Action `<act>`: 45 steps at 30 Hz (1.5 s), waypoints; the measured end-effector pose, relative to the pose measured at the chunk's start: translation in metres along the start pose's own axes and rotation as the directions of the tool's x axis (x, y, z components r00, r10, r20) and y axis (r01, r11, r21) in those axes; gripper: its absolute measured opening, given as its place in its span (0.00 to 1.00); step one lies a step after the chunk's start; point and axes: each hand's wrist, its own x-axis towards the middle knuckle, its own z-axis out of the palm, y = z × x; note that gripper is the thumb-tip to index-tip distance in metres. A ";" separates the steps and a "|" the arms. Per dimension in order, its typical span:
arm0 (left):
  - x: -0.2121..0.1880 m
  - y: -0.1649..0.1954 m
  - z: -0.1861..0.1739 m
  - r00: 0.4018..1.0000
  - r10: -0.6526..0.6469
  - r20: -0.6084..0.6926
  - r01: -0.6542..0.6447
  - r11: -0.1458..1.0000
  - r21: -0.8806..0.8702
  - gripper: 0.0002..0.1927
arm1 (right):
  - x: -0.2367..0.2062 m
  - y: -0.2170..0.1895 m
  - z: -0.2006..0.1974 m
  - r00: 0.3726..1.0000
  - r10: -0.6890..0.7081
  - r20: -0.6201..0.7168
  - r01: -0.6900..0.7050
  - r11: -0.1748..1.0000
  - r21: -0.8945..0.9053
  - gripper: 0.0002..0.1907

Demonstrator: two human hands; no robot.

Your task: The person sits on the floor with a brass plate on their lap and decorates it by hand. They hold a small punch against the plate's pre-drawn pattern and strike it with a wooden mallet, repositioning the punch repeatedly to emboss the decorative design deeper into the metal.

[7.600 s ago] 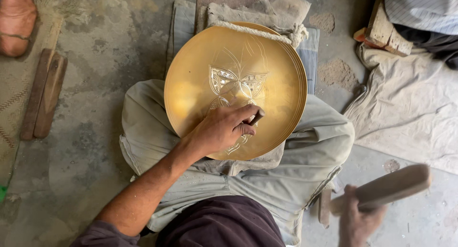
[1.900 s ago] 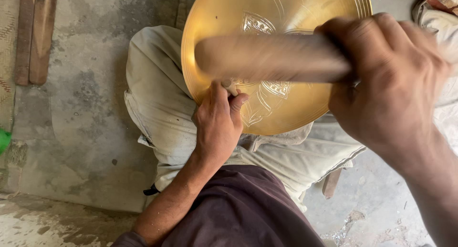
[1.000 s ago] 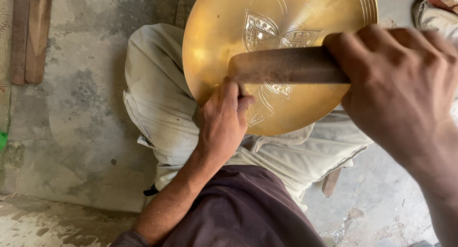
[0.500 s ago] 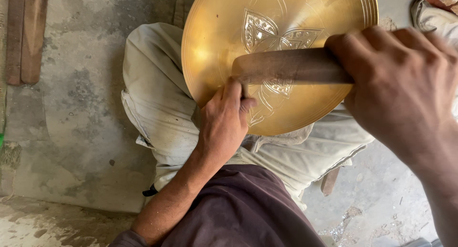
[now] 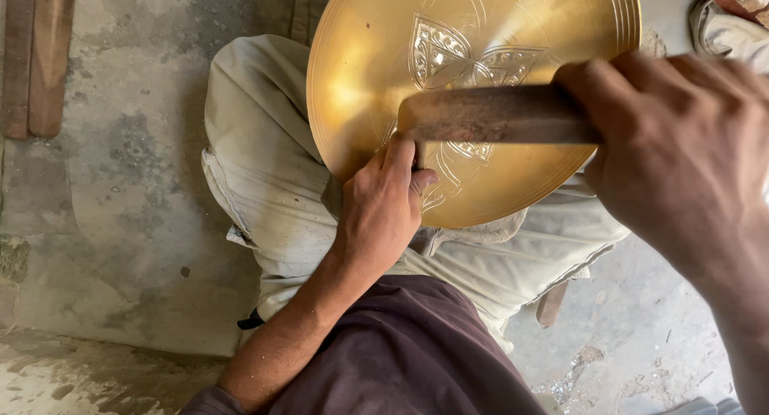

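Observation:
A round brass plate [image 5: 360, 78] with an engraved leaf-like pattern [image 5: 439, 53] leans on my lap, over light trousers [image 5: 264, 183]. My left hand [image 5: 380, 211] rests on the plate's lower part, fingers pinched shut around a small dark engraving tool that is almost fully hidden. My right hand [image 5: 673, 151] grips the handle of a worn wooden mallet [image 5: 497, 114]. The mallet lies across the plate, its head just above my left fingertips.
Two wooden slats [image 5: 40, 54] lie on the grey concrete floor [image 5: 120, 223] at the top left. Crumpled pale cloth [image 5: 729, 30] sits at the top right. A short piece of wood [image 5: 553, 303] pokes out beneath my right leg.
The mallet, blurred in a swing about two seconds ago, now sits steady over my left fingertips. My left hand has stayed in the same spot on the plate.

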 end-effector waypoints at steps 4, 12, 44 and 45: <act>0.000 0.000 0.000 1.000 0.024 0.002 -0.024 1.000 -0.005 0.16 | -0.003 0.003 0.003 0.970 0.229 0.087 -0.243 0.848 0.471 0.19; 0.002 0.001 -0.001 1.000 -0.001 0.025 0.001 1.000 -0.019 0.17 | -0.003 0.001 0.002 0.975 0.210 0.074 -0.221 0.864 0.453 0.20; 0.028 0.018 -0.059 0.996 0.083 0.016 -0.078 0.972 -0.221 0.12 | -0.135 -0.058 0.042 0.443 0.714 0.543 -0.822 0.081 0.564 0.21; 0.031 0.018 -0.051 0.988 0.150 0.045 -0.137 0.966 -0.221 0.13 | -0.144 -0.063 0.051 0.349 0.709 0.613 -0.851 -0.033 0.523 0.20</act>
